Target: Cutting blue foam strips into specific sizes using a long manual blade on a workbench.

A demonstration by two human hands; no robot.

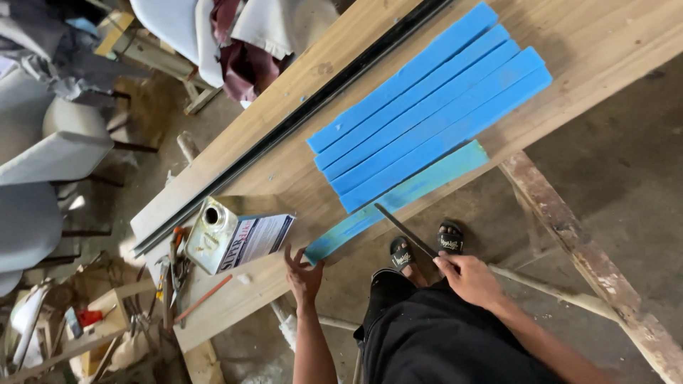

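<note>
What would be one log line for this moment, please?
left hand: touching end of foam strip | right hand: holding thin blade | table: blue foam strips, metal can

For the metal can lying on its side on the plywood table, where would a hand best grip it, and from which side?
Probably across the metal can's two broad flat sides, near its middle, coming down from above. It is rectangular and lies flat with its round cap toward the table's far-left end, so the cap end offers little to hold. The left hand is nearest, touching the teal foam strip.

Matt blue foam strips (434, 107); bare wood table (605, 43).
</note>
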